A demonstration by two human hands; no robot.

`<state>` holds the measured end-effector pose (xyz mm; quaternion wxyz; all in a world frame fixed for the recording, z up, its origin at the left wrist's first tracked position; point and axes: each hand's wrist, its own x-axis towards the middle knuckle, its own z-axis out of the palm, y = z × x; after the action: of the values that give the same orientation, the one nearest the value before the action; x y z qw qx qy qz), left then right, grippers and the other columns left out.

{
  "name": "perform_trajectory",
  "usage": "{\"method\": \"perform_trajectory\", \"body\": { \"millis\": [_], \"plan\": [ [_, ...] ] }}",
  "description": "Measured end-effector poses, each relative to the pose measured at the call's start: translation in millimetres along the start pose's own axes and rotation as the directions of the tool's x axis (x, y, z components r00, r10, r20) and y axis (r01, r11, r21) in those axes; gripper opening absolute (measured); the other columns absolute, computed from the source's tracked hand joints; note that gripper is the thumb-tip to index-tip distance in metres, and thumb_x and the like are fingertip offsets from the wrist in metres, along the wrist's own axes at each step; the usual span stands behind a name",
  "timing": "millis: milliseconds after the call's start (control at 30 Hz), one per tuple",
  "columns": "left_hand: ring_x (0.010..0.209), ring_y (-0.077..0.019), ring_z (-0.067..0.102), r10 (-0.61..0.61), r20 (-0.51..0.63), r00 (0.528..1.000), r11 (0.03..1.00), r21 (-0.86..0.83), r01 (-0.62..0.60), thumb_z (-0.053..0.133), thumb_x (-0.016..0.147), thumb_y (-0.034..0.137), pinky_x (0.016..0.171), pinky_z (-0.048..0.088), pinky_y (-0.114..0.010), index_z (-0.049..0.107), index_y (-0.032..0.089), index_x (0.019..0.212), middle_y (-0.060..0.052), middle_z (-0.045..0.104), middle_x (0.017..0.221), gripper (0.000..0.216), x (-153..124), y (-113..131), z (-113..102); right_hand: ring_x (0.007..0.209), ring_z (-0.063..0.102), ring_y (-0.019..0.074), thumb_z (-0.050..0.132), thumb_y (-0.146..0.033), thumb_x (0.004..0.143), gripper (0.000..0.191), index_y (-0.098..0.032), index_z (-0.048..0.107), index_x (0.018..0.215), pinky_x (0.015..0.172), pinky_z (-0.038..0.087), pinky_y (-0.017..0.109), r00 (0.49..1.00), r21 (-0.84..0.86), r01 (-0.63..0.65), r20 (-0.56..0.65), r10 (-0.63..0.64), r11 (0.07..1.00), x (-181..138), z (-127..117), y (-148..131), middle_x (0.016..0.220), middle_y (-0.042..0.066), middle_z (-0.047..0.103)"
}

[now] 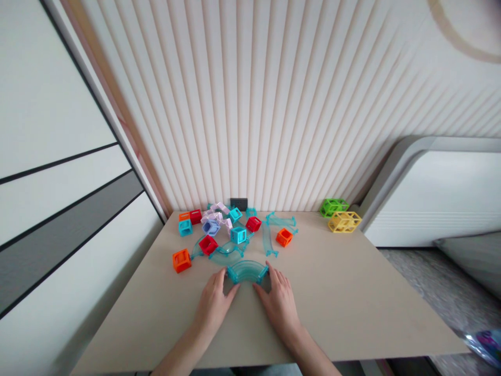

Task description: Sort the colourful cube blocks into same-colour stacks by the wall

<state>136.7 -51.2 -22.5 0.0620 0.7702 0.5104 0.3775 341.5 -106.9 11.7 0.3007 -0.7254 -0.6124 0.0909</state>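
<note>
A curved clear teal track piece (247, 271) lies on the beige table (352, 292) right in front of me. My left hand (215, 302) grips its left end with thumb and fingers. My right hand (278, 300) grips its right end the same way. Behind it lie more teal track pieces (228, 253) among small open cubes: an orange cube (181, 260), a red cube (207, 244), a teal cube (238, 235), another orange cube (284, 237) and several more near the wall.
A green lattice block (332, 207) and a yellow lattice block (344, 221) sit at the table's back right. A ribbed wall (274, 104) rises behind the table. White panels stand to the left. A white cabinet (438, 193) stands to the right.
</note>
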Motion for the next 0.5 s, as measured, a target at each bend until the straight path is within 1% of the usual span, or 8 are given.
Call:
{"method": "perform_trajectory", "body": {
  "millis": [233, 367, 500],
  "plan": [
    [0.091, -0.0285, 0.075, -0.069, 0.032, 0.997, 0.994, -0.087, 0.072, 0.06, 0.091, 0.04, 0.08, 0.062, -0.041, 0.059, 0.016, 0.118, -0.014, 0.075, 0.099, 0.036, 1, 16, 1, 0.11, 0.068, 0.031, 0.064, -0.034, 0.09, 0.055, -0.02, 0.054, 0.141, 0.096, 0.054, 0.044, 0.998, 0.003, 0.026, -0.052, -0.026, 1.0, -4, -7, 7, 0.121, 0.013, 0.071],
    [0.093, -0.0278, 0.075, -0.046, 0.056, 0.997, 0.99, -0.129, 0.053, 0.067, 0.087, 0.033, 0.082, 0.061, -0.04, 0.059, 0.017, 0.118, -0.013, 0.075, 0.102, 0.036, 9, 33, 2, 0.107, 0.068, 0.0304, 0.06, -0.039, 0.094, 0.056, -0.021, 0.049, 0.145, 0.094, 0.055, 0.044, 0.991, -0.001, 0.045, -0.123, -0.045, 0.999, -7, -16, 17, 0.117, 0.012, 0.072],
    [0.094, -0.027, 0.074, -0.021, 0.085, 0.996, 0.985, -0.167, 0.035, 0.072, 0.083, 0.026, 0.083, 0.061, -0.039, 0.058, 0.019, 0.12, -0.011, 0.075, 0.103, 0.04, 27, 56, 9, 0.101, 0.069, 0.0307, 0.057, -0.047, 0.095, 0.061, -0.018, 0.045, 0.148, 0.09, 0.055, 0.045, 0.98, 0.009, 0.004, -0.198, -0.002, 1.0, -3, -33, 31, 0.11, 0.013, 0.073]
  ]
}}
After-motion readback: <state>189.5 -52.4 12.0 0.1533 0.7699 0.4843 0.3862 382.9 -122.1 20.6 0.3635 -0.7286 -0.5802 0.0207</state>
